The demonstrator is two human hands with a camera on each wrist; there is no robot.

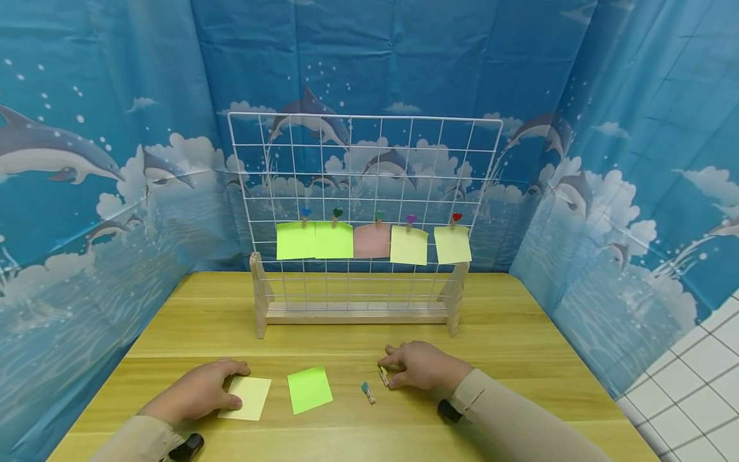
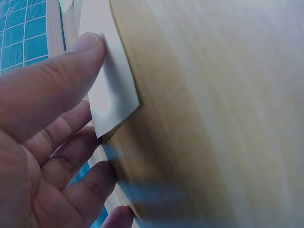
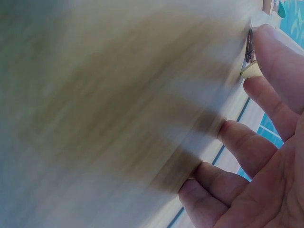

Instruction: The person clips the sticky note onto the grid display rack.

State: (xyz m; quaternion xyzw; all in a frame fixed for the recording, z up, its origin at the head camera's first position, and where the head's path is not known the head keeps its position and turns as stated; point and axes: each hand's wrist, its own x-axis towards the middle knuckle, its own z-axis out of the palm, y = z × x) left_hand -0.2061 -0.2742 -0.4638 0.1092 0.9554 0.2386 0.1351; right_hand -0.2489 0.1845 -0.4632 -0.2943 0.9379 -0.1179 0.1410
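My left hand (image 1: 199,391) rests over the left side of a pale yellow sticky note (image 1: 254,398) lying on the table. In the left wrist view its thumb overlaps the note (image 2: 116,88), while the other fingers reach down to the wood. On the right, my right hand (image 1: 418,367) has thumb and index finger spread around a small wooden clothespin (image 1: 384,378) with a yellow heart. The right wrist view has this clothespin (image 3: 249,45) between those two fingertips. Between the hands lie a green sticky note (image 1: 310,390) and a clothespin with a teal heart (image 1: 368,393).
A white wire grid (image 1: 364,173) on a wooden stand (image 1: 358,316) rises behind the hands. Clothespins with hearts hold several notes along it, among them a pink note (image 1: 372,241). A dolphin-print curtain (image 1: 404,58) encloses the wooden table (image 1: 508,333).
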